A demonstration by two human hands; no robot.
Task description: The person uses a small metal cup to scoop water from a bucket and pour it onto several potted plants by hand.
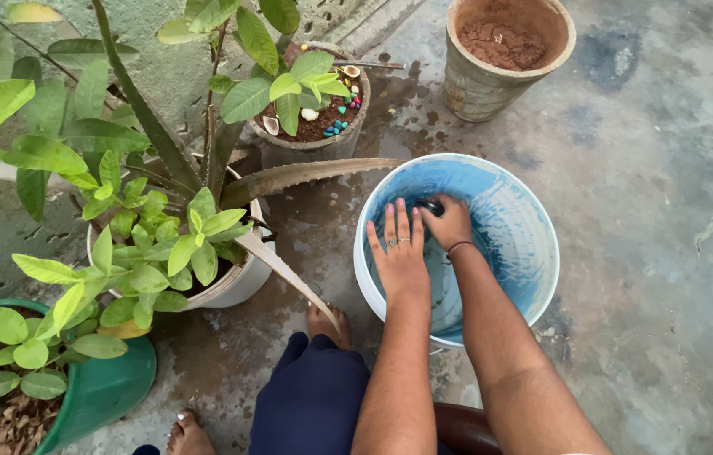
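Both hands reach down into a blue and white bucket (533, 278) that stands on the wet concrete floor (659, 211). The left hand (398, 248) lies flat against the inner wall near the rim, fingers (403, 221) stretched out straight and close together, released and holding nothing; rings show on two of them. The right hand (451, 223) sits just beside it, deeper in the bucket, its fingers curled and clenched around a small dark thing (432, 205), of which only a bit shows above the knuckles. What that thing is cannot be told. A thin band circles the right wrist. The two hands are touching or nearly so at the thumbs.

Left of the bucket stands a white pot (243, 282) with a leafy green plant and long aloe leaves (314, 173), one of which stretches towards the bucket's rim. Behind it a grey pot (310, 150) holds soil, shells and small coloured stones. At the top, a clay pot (483, 84) filled with reddish soil stands well apart from the bucket. A green pot (108, 388) with dry leaves and a small plant sits at the lower left. The person's bare feet (323, 324) and dark blue clothing show at the bottom edge.
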